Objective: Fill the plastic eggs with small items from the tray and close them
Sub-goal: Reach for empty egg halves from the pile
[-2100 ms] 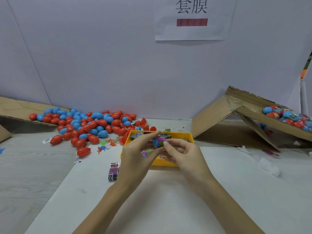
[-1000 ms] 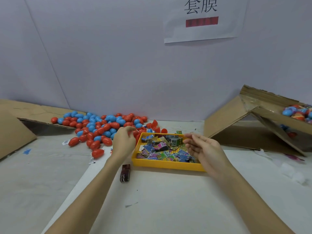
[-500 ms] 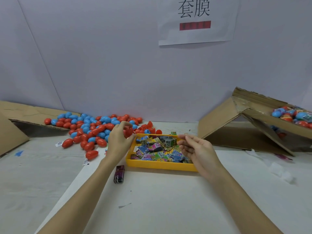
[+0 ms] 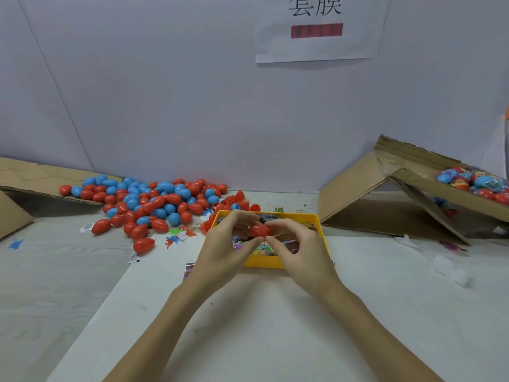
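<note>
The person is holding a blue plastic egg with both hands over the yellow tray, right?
Not quite: the head view shows a red plastic egg, not blue. Both the left hand and right hand hold it over the yellow plastic tray.

The left hand (image 4: 224, 250), which was reaching into the pile a second ago, is now bringing a red egg (image 4: 259, 230) over the yellow tray (image 4: 264, 261). The right hand (image 4: 298, 250), open and waiting before, is now closing its grip on the egg's other end.
</note>
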A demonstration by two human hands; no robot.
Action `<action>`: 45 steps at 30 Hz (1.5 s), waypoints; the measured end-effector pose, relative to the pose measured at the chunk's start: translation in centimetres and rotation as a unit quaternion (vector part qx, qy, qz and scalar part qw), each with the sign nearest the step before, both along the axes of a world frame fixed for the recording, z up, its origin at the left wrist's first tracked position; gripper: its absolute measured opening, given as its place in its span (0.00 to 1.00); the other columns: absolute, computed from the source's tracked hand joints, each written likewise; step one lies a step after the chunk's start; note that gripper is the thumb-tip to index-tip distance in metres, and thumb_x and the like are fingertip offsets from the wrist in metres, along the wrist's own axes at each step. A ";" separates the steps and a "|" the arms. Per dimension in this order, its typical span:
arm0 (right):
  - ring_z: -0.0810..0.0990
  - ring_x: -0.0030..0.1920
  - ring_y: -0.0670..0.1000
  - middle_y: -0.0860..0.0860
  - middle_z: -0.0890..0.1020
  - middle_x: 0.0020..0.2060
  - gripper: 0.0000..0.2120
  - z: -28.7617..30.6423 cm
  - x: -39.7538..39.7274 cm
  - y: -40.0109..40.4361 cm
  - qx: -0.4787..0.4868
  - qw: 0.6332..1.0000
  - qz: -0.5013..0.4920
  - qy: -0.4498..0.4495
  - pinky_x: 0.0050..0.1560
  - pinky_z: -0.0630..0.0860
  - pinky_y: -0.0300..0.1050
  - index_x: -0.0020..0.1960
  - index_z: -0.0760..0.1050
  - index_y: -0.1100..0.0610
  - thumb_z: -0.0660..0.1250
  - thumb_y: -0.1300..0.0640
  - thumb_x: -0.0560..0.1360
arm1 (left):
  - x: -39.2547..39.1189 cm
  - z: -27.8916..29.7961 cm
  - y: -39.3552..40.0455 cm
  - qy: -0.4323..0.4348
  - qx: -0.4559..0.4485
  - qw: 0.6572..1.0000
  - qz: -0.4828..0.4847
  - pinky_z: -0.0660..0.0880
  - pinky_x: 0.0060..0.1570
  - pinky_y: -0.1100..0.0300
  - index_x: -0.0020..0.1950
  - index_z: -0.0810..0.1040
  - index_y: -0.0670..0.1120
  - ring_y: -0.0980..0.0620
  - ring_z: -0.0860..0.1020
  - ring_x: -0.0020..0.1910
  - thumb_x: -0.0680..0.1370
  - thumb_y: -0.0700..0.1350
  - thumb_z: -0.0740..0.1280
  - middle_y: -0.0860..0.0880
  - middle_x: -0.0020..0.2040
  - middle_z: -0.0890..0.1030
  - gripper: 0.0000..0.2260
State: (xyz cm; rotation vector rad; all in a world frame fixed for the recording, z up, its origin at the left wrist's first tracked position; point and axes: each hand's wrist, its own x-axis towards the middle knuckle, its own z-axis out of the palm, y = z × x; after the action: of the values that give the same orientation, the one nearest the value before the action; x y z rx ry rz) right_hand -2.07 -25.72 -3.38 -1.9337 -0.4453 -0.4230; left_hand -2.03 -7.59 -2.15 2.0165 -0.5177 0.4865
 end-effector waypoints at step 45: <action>0.80 0.54 0.47 0.47 0.84 0.51 0.08 0.1 0.8 -2.8 -0.193 0.978 -0.079 -0.008 0.54 0.77 0.43 0.53 0.86 0.54 0.68 0.55 0.82 | -0.2 0.6 -0.5 0.148 -0.202 0.968 0.019 0.79 0.44 0.69 0.62 0.81 0.50 0.57 0.85 0.49 0.82 0.45 0.68 0.54 0.53 0.85 0.10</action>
State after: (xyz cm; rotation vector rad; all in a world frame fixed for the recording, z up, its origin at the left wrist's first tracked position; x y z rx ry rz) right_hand -1.29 -28.48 -3.31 -2.3554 -0.4078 -0.4823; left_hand -2.27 -8.05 -1.50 1.6660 -0.1781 0.2783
